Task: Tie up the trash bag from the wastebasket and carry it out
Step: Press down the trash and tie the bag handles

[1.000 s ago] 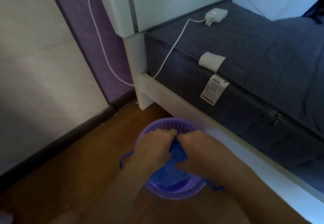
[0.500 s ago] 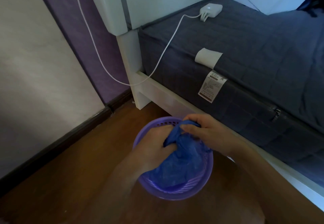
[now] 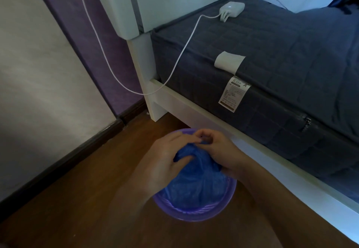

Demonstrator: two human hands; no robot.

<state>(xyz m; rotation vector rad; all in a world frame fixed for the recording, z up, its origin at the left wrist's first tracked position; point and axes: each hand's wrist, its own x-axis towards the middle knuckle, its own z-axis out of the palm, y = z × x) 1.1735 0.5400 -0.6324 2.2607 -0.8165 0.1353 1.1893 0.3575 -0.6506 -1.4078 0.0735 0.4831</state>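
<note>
A blue plastic trash bag (image 3: 196, 185) sits in a round purple wastebasket (image 3: 194, 215) on the wooden floor beside the bed. The bag's top is gathered into a bunch above the basket. My left hand (image 3: 167, 158) grips the bunched neck from the left, thumb pressed into the plastic. My right hand (image 3: 219, 150) pinches the bag's top from the right, its fingertips meeting those of the left hand. The very top of the bag is hidden under my fingers.
A white bed frame (image 3: 194, 109) with a dark grey mattress (image 3: 281, 69) runs along the right. A white charger (image 3: 231, 10) lies on the mattress, its cable (image 3: 108, 61) hanging down to the left. A wall with a dark baseboard (image 3: 64, 162) stands on the left.
The bag's top has been drawn up into a tighter bunch. My right hand has come closer to the left, and the fingertips now meet over the gathered neck.
</note>
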